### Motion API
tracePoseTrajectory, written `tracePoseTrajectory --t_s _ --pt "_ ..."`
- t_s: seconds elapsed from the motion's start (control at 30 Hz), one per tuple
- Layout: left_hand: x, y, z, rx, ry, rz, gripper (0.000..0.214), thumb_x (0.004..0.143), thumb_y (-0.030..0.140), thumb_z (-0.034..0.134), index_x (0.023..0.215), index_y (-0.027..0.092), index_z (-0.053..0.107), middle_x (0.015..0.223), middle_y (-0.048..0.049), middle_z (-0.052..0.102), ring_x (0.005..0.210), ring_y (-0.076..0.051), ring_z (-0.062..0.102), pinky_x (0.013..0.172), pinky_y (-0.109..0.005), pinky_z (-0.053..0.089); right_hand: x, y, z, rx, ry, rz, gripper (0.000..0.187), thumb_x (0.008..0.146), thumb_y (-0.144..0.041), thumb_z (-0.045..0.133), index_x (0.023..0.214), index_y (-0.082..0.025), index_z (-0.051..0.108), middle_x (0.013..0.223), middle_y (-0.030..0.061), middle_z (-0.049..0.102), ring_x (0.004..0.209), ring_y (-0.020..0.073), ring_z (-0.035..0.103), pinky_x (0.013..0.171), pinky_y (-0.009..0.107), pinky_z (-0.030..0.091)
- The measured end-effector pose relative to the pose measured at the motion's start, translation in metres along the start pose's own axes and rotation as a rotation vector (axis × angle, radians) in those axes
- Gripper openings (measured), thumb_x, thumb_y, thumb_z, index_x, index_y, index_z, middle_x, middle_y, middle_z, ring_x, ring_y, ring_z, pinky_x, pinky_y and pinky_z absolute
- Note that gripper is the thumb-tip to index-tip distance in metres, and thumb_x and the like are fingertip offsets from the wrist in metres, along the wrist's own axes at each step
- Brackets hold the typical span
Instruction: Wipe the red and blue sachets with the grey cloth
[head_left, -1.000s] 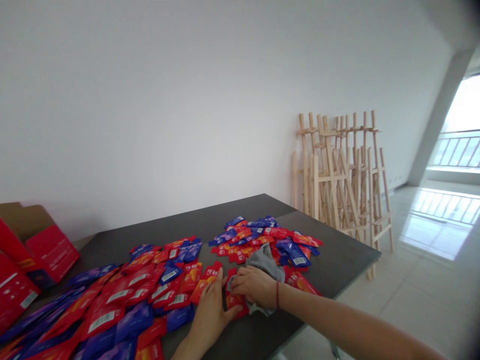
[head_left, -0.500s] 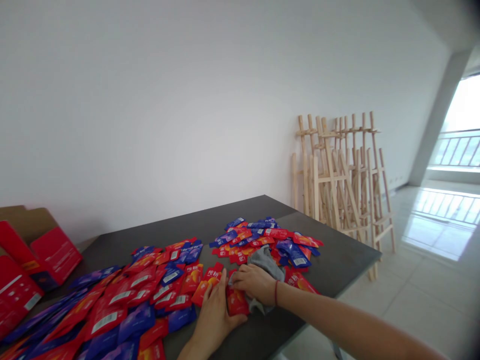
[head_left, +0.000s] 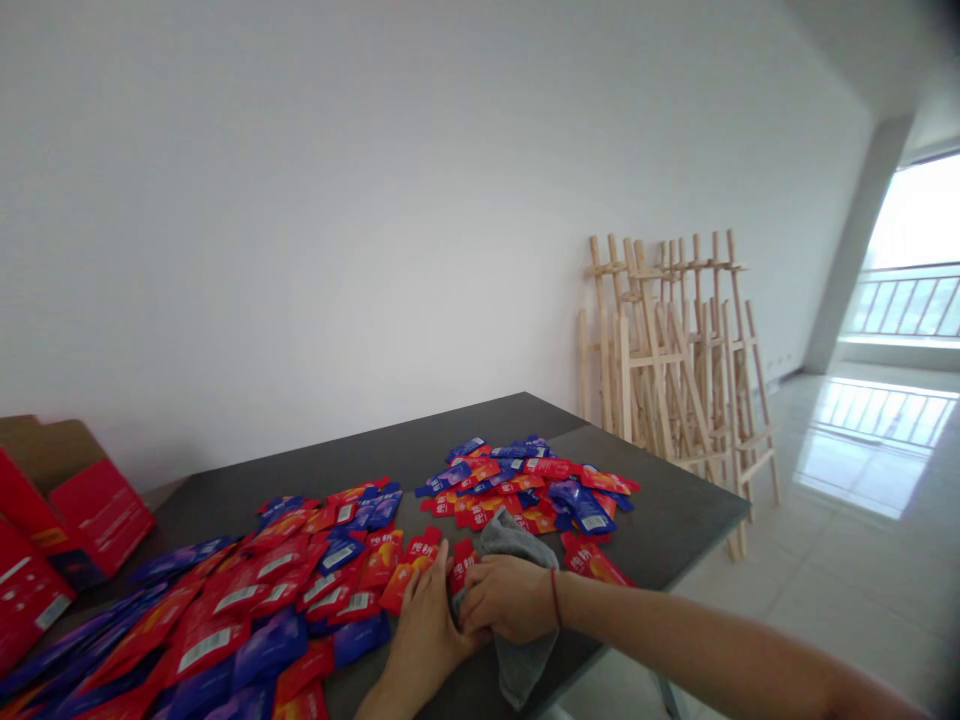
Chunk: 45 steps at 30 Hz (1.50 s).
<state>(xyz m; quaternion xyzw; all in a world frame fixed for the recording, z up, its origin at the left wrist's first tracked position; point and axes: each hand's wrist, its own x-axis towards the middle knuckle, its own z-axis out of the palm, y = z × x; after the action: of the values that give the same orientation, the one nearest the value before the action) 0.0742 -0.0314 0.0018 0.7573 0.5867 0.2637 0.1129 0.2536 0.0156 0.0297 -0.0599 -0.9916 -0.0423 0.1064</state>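
My left hand lies on the dark table with its fingers stretched out along the left edge of a red pouch. Its thumb reaches across near the pouch's lower end, partly hidden by the other hand. Bunched in my right hand is a grey cloth, pressed over the lower part of that same pouch. A loose end of the cloth hangs below the wrist. Left of my left hand lies another red pouch with orange print; right of the cloth is one more red pouch.
A large heap of red and blue pouches covers the table's left side. Behind my hands is a smaller pile. Open red cartons stand at far left. Wooden easels lean by the wall beyond the table.
My right hand has moved down the red pouch with the cloth, baring the pouch's top. More cloth now hangs toward the table's front edge. My left hand stays nearly in place.
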Motion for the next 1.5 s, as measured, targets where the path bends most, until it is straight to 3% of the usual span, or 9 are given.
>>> tracePoseTrajectory --t_s 0.1,0.3,0.57,0.77,0.93,1.1,1.27,1.5 --pt "0.0 0.002 -0.001 0.005 -0.025 -0.024 0.105 0.059 0.033 0.07 0.147 0.008 0.018 0.14 -0.0188 0.052 0.137 -0.03 0.041 0.117 -0.051 0.022 0.005 0.01 -0.001 -0.04 -0.032 0.02 0.021 0.084 -0.015 0.059 0.102 -0.022 0.068 0.108 -0.0013 0.071 0.103 0.0208 0.053 0.084 0.035 0.036" --pt "0.001 0.004 -0.002 0.042 -0.05 -0.061 0.099 0.057 0.035 0.073 0.142 0.009 0.031 0.149 -0.0187 0.041 0.141 -0.031 0.034 0.117 -0.047 0.022 0.018 0.029 0.002 -0.094 -0.035 0.161 0.017 0.09 -0.024 0.06 0.103 -0.024 0.069 0.112 -0.0024 0.069 0.095 0.0217 0.051 0.069 0.034 0.035" --pt "0.002 0.002 0.0 0.069 -0.043 -0.092 0.104 0.057 0.036 0.075 0.144 0.007 0.027 0.15 -0.0191 0.039 0.14 -0.032 0.035 0.117 -0.047 0.025 0.016 0.025 0.013 -0.083 0.018 0.298 0.02 0.088 -0.021 0.059 0.105 -0.023 0.069 0.107 0.0004 0.07 0.094 0.0225 0.052 0.075 0.035 0.038" --pt "0.003 -0.003 -0.009 0.155 -0.017 0.003 0.066 0.069 0.038 0.07 0.128 0.013 0.052 0.134 -0.0157 0.059 0.13 -0.032 0.048 0.113 -0.051 0.031 0.023 0.04 0.008 -0.073 0.007 0.548 0.024 0.09 -0.018 0.051 0.103 -0.017 0.07 0.103 0.0071 0.07 0.096 0.0249 0.055 0.083 0.036 0.04" --pt "0.0 -0.003 -0.01 0.175 0.118 0.136 0.053 0.075 0.036 0.07 0.123 0.019 0.055 0.133 -0.0135 0.059 0.127 -0.031 0.052 0.107 -0.052 0.04 0.035 0.036 0.007 -0.049 -0.037 0.474 0.019 0.086 -0.017 0.054 0.093 -0.014 0.071 0.097 0.0088 0.071 0.091 0.0241 0.059 0.084 0.035 0.041" --pt "-0.005 0.008 -0.017 0.134 -0.003 0.174 0.039 0.074 0.03 0.071 0.112 0.023 0.062 0.134 -0.0098 0.058 0.121 -0.028 0.057 0.101 -0.044 0.047 0.027 0.021 0.002 0.014 -0.048 0.358 0.022 0.082 -0.011 0.054 0.095 -0.017 0.071 0.104 0.0061 0.071 0.096 0.0223 0.06 0.091 0.033 0.039" --pt "-0.007 0.02 -0.025 0.199 -0.098 0.157 0.032 0.085 0.029 0.06 0.116 0.024 0.064 0.133 -0.0096 0.06 0.114 -0.026 0.062 0.098 -0.042 0.048 0.02 0.029 0.002 -0.034 -0.013 0.52 0.027 0.084 -0.015 0.055 0.107 -0.017 0.069 0.112 0.0072 0.068 0.104 0.0248 0.056 0.09 0.034 0.041" --pt "-0.003 0.021 -0.021 0.277 -0.068 0.197 0.028 0.085 0.033 0.062 0.11 0.022 0.067 0.121 -0.0077 0.069 0.113 -0.025 0.062 0.11 -0.047 0.036 0.024 0.047 0.011 -0.099 -0.014 0.659 0.022 0.089 -0.018 0.052 0.1 -0.013 0.07 0.104 0.0132 0.067 0.104 0.0299 0.055 0.084 0.039 0.045"
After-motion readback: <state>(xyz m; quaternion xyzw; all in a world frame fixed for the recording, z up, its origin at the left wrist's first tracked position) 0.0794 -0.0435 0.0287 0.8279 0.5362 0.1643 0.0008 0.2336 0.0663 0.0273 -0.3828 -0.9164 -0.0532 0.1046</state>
